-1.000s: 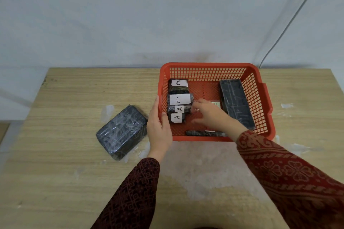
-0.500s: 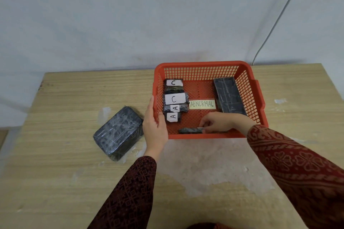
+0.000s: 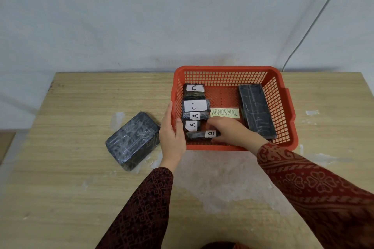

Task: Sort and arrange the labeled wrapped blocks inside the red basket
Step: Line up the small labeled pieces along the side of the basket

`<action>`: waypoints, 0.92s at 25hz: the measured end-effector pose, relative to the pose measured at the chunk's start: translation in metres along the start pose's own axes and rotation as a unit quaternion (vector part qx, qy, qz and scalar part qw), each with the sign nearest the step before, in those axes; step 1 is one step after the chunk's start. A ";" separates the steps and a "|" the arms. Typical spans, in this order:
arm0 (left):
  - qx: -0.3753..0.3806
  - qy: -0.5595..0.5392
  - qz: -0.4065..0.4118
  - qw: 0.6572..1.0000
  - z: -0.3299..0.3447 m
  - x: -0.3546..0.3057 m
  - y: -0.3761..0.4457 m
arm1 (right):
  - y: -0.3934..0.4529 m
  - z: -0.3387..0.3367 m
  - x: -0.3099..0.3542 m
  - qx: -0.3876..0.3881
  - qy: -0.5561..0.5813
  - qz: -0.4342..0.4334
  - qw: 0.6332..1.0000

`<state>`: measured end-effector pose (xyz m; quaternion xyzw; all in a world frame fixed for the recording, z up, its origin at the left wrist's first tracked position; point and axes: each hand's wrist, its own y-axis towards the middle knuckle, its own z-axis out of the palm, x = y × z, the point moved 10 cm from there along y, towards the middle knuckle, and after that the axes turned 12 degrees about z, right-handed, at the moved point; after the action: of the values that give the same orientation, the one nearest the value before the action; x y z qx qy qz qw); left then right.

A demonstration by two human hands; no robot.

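Note:
The red basket (image 3: 222,69) stands on the wooden table. Along its left wall runs a row of black wrapped blocks: two marked C (image 3: 193,89) (image 3: 195,105), then two marked A (image 3: 196,116) (image 3: 192,124). Nearest the front lies a thin block marked B (image 3: 202,134), label up. My right hand (image 3: 230,131) holds the B block's right end. My left hand (image 3: 172,135) grips the basket's left front corner from outside. A yellow ABNORMAL label (image 3: 224,112) lies on the basket floor.
A long unlabeled black block (image 3: 256,110) leans along the basket's right wall. A larger wrapped black block (image 3: 132,140) lies on the table left of the basket. Tape scraps are stuck to the tabletop. A wall stands behind the table.
My right hand went from the A blocks to the thin block at the basket's front and turned it, so its B label now faces up beside the row. The left hand stayed put.

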<state>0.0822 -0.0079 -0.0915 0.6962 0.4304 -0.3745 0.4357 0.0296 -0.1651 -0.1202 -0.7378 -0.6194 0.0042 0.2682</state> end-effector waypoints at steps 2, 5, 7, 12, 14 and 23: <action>0.001 0.000 0.001 1.000 0.000 0.000 0.000 | 0.006 0.005 0.007 0.001 -0.041 -0.001 0.999; 0.000 0.006 0.004 1.000 -0.001 -0.001 0.001 | 0.014 0.010 0.013 -0.009 -0.091 0.002 0.996; 0.002 0.009 0.009 1.000 -0.001 -0.001 0.001 | 0.016 0.013 0.013 -0.002 -0.088 0.007 0.996; 0.012 0.010 -0.003 1.000 0.001 -0.001 0.000 | 0.007 0.009 0.010 0.032 -0.002 0.027 0.999; 0.016 0.013 -0.003 1.000 0.000 -0.003 0.000 | -0.004 -0.004 0.004 0.003 0.028 0.040 0.999; 0.038 0.340 0.088 0.935 -0.003 -0.045 0.004 | -0.084 -0.052 -0.099 -0.178 0.104 0.257 0.944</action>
<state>0.0708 -0.0183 -0.0484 0.8332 0.4752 -0.0912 0.2675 -0.0521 -0.2686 -0.0742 -0.9041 -0.3682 -0.1140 0.1846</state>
